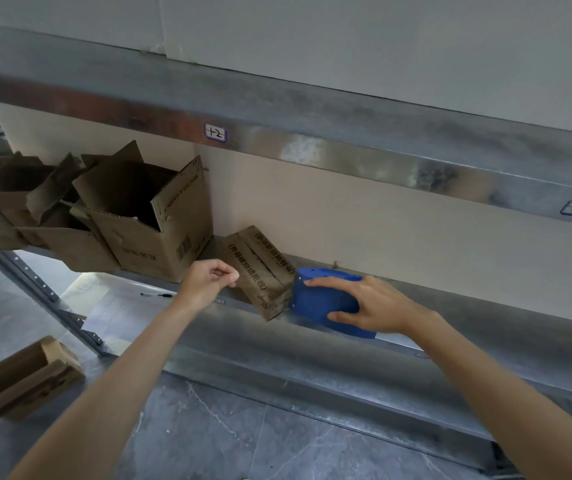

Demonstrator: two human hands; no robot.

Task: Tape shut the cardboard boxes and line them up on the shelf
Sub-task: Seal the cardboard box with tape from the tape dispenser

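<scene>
Head view: we grip the blue dispenser (319, 294) with our right hand (372, 306), fingers over its top and thumb beneath. It touches the right end of the small box (255, 263), which lies flaps-closed and askew on the shelf (312, 344). Our left hand (208, 282) hovers by the box's left edge, fingertips pressed to thumb; we cannot tell whether they pinch anything. Open boxes (146, 216) stand to the left.

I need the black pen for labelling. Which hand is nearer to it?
Left. The left hand hovers just right of the pen, fingers curled. The right hand is farther right, gripping the blue tape dispenser beyond the small box.
</scene>
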